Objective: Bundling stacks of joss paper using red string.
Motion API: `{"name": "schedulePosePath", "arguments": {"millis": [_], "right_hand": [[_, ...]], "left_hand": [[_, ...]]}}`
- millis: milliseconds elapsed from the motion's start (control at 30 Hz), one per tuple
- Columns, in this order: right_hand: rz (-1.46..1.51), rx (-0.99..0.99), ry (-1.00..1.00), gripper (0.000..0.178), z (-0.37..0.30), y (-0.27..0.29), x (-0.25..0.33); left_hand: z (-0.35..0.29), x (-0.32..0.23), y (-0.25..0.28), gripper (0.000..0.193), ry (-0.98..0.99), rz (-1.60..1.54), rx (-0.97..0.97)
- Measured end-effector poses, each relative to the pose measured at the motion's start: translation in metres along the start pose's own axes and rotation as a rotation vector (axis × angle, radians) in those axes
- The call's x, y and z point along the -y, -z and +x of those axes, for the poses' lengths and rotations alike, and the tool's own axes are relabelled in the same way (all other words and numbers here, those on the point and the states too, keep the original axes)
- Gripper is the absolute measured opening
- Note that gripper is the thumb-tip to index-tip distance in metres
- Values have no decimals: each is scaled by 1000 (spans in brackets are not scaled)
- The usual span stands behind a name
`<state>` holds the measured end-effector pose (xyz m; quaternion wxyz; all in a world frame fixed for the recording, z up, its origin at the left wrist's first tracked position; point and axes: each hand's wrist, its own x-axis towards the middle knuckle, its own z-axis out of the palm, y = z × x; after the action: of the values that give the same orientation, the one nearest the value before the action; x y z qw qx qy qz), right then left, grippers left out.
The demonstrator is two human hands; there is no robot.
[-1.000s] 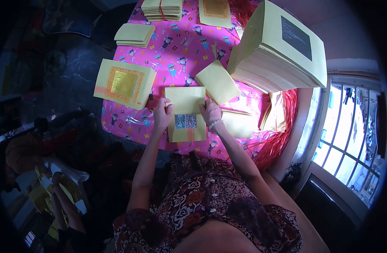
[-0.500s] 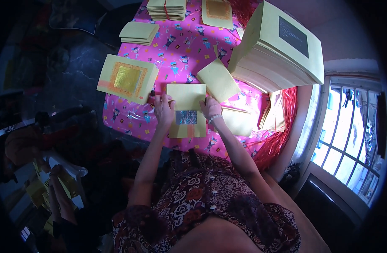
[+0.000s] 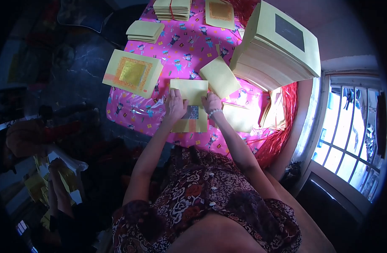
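Observation:
In front of me on the table lies a yellow paper sheet with its far part folded over toward me. Below the fold shows a near part with a dark silvery square and a faint orange band. My left hand rests on the left side of the folded flap, fingers stretched out and thumb apart. At the right edge my right hand, wearing a beaded bracelet, has its fingers curled around the paper. A folded yellow sheet lies tilted just beyond my right hand.
A pink patterned cloth covers the table. To the left lies a sheet with a gold square; smaller stacks stand beyond. A tall paper stack and red plastic strands are at right. Another person's hands work at lower left.
My left hand has moved from the paper's left edge onto the folded flap. My right hand stays at the right edge. The whole view has shifted slightly.

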<state>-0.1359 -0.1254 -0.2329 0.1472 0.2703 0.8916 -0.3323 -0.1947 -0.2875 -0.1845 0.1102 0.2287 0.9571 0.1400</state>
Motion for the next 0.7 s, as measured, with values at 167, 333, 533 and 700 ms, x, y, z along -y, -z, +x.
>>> {"name": "schedulePosePath", "arguments": {"millis": [167, 333, 533, 700], "right_hand": [[-23, 64, -25, 38, -4, 7, 12], [95, -274, 128, 39, -32, 30, 37], [-56, 0, 311, 24, -32, -3, 34], [47, 71, 291, 20, -31, -9, 29]], "left_hand": [[-2, -6, 0, 50, 97, -42, 53], [-5, -4, -5, 49, 91, -2, 3], [-6, -10, -2, 48, 92, -16, 2], [-8, -2, -8, 48, 73, -27, -37]]}}
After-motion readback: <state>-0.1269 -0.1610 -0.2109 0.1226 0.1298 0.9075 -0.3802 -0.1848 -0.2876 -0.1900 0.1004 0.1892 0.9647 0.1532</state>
